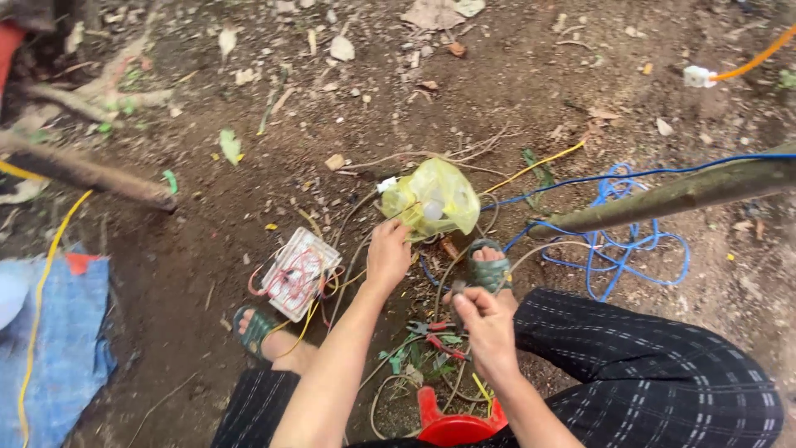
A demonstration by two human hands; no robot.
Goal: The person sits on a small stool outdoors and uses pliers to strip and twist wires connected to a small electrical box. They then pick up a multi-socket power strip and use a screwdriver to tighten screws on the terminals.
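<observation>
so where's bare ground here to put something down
Bare dirt lies between the blue tarp and the white wiring board, and beyond the yellow bag. It is crowded around both hands, left hand and right hand: pliers, wire scraps, and the blue cable coil.

Your left hand pinches a thin, crinkled yellow plastic bag, glossy and half see-through; your right hand closes on something too small to tell. Around you lie smooth plastic-sheathed blue cable, yellow wire, and a clear hard-plastic box on rough, matt soil. Rough-barked wooden branch, coarse woven blue sack, shiny red plastic stool, matt rubbery sandals.
</observation>
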